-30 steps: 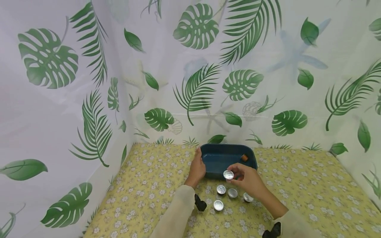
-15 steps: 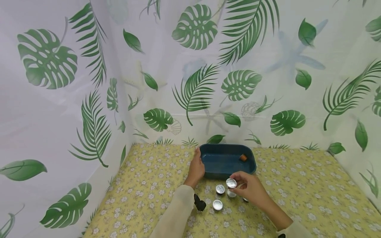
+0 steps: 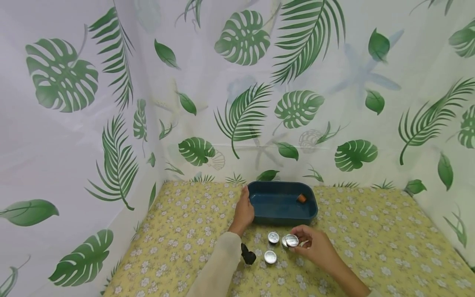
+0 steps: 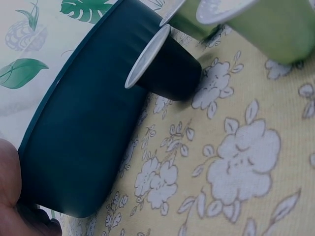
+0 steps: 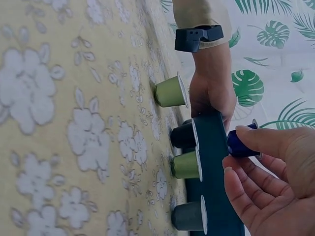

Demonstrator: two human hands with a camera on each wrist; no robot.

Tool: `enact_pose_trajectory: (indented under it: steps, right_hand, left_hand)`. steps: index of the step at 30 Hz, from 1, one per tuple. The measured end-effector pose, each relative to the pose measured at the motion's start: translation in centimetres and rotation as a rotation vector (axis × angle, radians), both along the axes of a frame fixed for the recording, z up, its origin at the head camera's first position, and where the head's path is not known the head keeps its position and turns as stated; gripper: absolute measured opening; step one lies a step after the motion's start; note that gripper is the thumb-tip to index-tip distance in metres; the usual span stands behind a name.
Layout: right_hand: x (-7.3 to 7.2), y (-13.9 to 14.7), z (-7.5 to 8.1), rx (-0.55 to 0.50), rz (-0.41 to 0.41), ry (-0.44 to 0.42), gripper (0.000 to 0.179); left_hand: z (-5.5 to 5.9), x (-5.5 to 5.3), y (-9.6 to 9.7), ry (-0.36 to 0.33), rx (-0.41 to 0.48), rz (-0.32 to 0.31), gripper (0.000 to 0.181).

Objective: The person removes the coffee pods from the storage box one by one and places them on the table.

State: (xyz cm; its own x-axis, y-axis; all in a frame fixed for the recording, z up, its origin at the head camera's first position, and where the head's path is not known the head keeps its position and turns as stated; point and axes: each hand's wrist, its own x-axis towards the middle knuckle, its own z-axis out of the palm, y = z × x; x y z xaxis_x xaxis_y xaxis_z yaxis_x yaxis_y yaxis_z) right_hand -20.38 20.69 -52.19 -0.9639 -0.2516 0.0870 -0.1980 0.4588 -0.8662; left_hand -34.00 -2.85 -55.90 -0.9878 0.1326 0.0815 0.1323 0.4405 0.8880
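My right hand [image 3: 315,247] pinches a blue coffee capsule [image 5: 238,145] with a silver lid between thumb and fingers. In the head view its lid overlaps that of another capsule on the table. My left hand [image 3: 244,212] holds the left end of a dark blue tray [image 3: 282,220], thumb at the rim and fingers outside. An orange capsule [image 3: 302,198] lies in the tray's right part. In front of the tray stand a black capsule [image 5: 182,136], two green capsules, one nearer [image 5: 169,92] and one farther [image 5: 186,164], and a grey-green capsule [image 5: 189,216], lids up.
A yellow flowered cloth [image 3: 193,231] covers the table. Behind the tray and along the left side hang white curtains [image 3: 230,123] printed with green leaves. A black strap [image 5: 199,37] circles the left wrist.
My right hand has drawn back from the tray's front edge toward the standing capsules, carrying the blue capsule. My left hand has stayed on the tray. The head view has shifted slightly.
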Motion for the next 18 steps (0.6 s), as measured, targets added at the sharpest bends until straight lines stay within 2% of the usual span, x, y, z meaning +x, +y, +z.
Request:
enact_pose_trajectory:
  steps: [7, 14, 18]
  right_hand:
    - [1.1, 0.0, -0.8, -0.011, -0.016, -0.038, 0.041]
    - [1.6, -0.5, -1.6, -0.047, -0.032, -0.092, 0.042]
    - [1.8, -0.6, -2.1, -0.051, -0.015, -0.072, 0.042]
  left_hand:
    - [-0.1, 0.0, 0.0, -0.011, 0.011, 0.0, 0.06]
    - [0.0, 0.0, 0.0, -0.015, 0.013, 0.002, 0.061]
    - [0.2, 0.0, 0.1, -0.01, -0.001, 0.005, 0.06]
